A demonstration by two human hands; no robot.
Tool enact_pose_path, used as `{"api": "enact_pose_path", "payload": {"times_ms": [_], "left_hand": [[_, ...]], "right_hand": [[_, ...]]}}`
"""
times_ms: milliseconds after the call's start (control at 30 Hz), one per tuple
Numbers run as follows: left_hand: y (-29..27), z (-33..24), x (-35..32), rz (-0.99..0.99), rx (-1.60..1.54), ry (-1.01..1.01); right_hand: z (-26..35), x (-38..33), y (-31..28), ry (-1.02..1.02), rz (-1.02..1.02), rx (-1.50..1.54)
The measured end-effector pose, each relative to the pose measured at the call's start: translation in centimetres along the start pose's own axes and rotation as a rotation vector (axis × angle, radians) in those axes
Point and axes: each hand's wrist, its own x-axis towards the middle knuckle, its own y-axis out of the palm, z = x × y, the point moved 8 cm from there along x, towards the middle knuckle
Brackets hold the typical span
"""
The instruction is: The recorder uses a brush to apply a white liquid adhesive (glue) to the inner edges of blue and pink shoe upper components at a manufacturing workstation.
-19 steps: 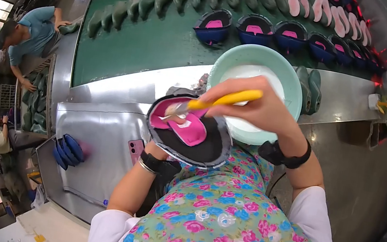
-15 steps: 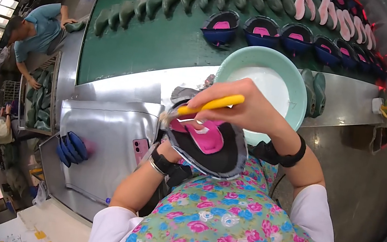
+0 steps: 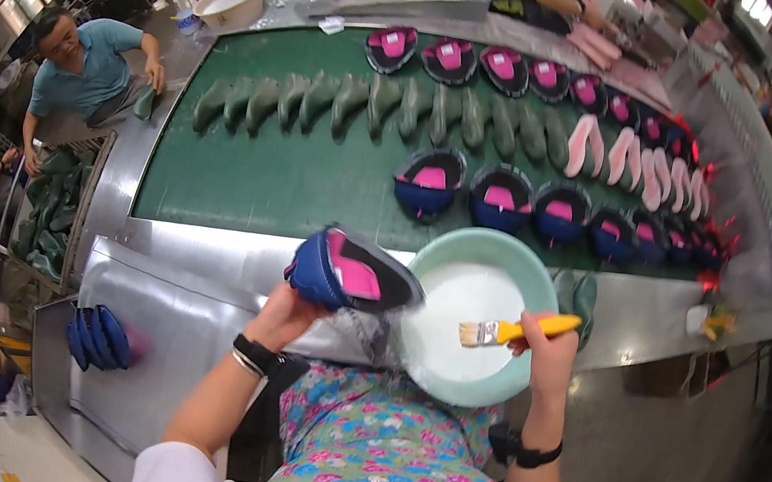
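Note:
My left hand grips a blue shoe upper with a pink lining and holds it tilted, just left of a pale green bowl of white glue. My right hand holds a brush with a yellow handle, its bristles over the white glue in the bowl. The bowl rests on the metal ledge in front of me, at the near edge of a green conveyor belt.
On the belt lie a row of dark green soles, rows of blue and pink uppers and pink soles. Blue uppers are stacked on the metal table at lower left. Other people work at the far end and left side.
My left hand has lifted the blue upper up and to the left. My right hand has swung the brush off the upper and to the right, over the glue bowl.

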Motion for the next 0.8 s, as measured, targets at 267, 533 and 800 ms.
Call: {"api": "enact_pose_path", "payload": {"times_ms": [267,533,800], "left_hand": [[-4.4,-2.7,17.5,-0.062,-0.114,0.107],[-11.0,-8.8,5.3,-0.064,0.122,0.136],[-27.9,-21.8,-29.4,-1.555,0.984,0.678]], "right_hand": [[-0.9,-0.1,2.8,0.028,0.026,-0.027],[1.6,-0.5,8.6,-0.191,0.112,-0.211],[5.5,-1.6,17.8,-0.157,0.203,-0.213]]}}
